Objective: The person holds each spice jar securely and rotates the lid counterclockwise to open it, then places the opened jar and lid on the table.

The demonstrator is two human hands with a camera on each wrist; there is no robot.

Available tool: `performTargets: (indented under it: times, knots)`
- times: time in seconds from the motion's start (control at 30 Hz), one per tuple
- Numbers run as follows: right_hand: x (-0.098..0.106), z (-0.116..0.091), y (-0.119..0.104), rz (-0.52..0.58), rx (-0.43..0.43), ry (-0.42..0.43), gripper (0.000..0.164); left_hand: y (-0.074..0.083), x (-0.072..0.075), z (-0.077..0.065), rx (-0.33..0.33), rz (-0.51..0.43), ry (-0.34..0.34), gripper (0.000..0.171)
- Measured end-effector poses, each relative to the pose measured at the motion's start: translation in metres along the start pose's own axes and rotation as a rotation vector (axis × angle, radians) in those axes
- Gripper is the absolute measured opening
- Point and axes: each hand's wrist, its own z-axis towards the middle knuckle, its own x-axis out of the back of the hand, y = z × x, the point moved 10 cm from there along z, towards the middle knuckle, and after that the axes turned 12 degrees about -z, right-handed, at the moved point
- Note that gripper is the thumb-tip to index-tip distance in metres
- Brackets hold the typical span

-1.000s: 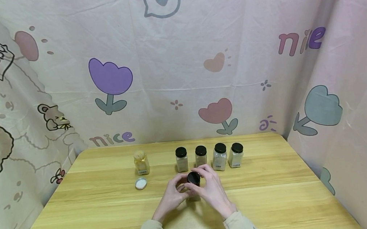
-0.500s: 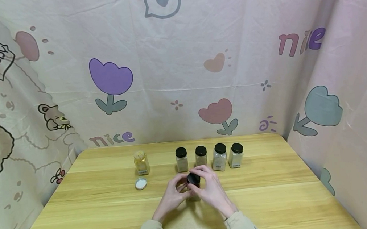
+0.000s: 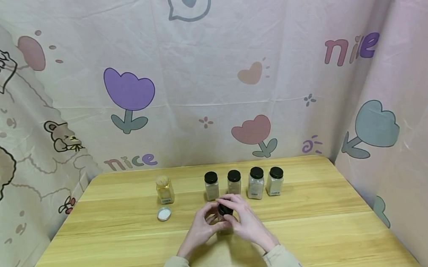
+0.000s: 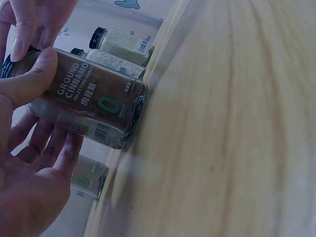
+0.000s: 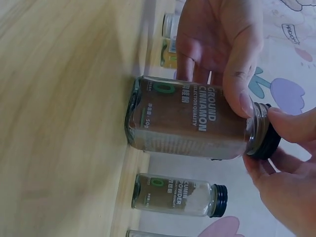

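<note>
Black plastic: the lid [image 3: 225,209] of a glass jar of ground cinnamon [image 5: 182,118], held upright at the lower centre of the frame; whether its base touches the wooden counter [image 3: 321,226] we cannot tell. The left hand [image 3: 203,224] curls round the jar's body, apparently to steady it, while the right hand [image 3: 247,219] pinches the lid, a grip that seems suited to turning or lifting. In the right wrist view we see threads on the neck below the lid, which looks slightly tilted. The hands hide much of the jar from above

Just beyond, right of centre, four black-lidded jars [image 3: 234,183] stand in a row, perhaps set back for elbow room; right-hand fingers overlap the second from left. Left of centre we find a yellow jar [image 3: 165,191], uncapped, with a white-lined cap [image 3: 164,214] near it, probably its own. A printed cloth [image 3: 193,67] hangs behind
</note>
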Motion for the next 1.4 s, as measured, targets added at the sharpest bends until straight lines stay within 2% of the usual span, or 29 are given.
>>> performTargets:
  times: [0.33, 0.47, 0.6, 0.8, 1.0, 1.17, 1.3, 1.4]
  knots:
    - [0.001, 0.0, -0.005, -0.007, 0.047, -0.016, 0.047, 0.003, 0.0, -0.002, -0.01, 0.008, 0.001, 0.055]
    - [0.003, 0.0, -0.005, 0.009, 0.064, 0.005, 0.046, 0.002, 0.001, -0.002, 0.014, 0.0, 0.014, 0.055]
    - [0.005, 0.0, -0.005, 0.043, 0.081, 0.044, 0.043, 0.002, 0.004, -0.003, 0.009, 0.014, 0.03, 0.057]
    - [0.009, 0.002, -0.005, 0.088, 0.106, 0.118, 0.038, 0.005, 0.015, -0.004, -0.01, 0.03, 0.092, 0.054]
    - [0.011, 0.001, 0.002, 0.13, 0.07, 0.177, 0.03, 0.007, 0.031, -0.005, -0.02, 0.05, 0.197, 0.055]
    - [0.005, 0.0, 0.01, 0.246, 0.024, 0.17, 0.028, 0.009, 0.043, -0.006, -0.027, 0.066, 0.257, 0.055]
    - [-0.002, 0.001, 0.019, 0.38, -0.022, 0.139, 0.032, 0.011, 0.053, -0.005, -0.022, 0.079, 0.295, 0.056]
    - [-0.007, 0.002, 0.022, 0.439, -0.047, 0.12, 0.034, 0.011, 0.061, -0.005, -0.012, 0.089, 0.324, 0.056]
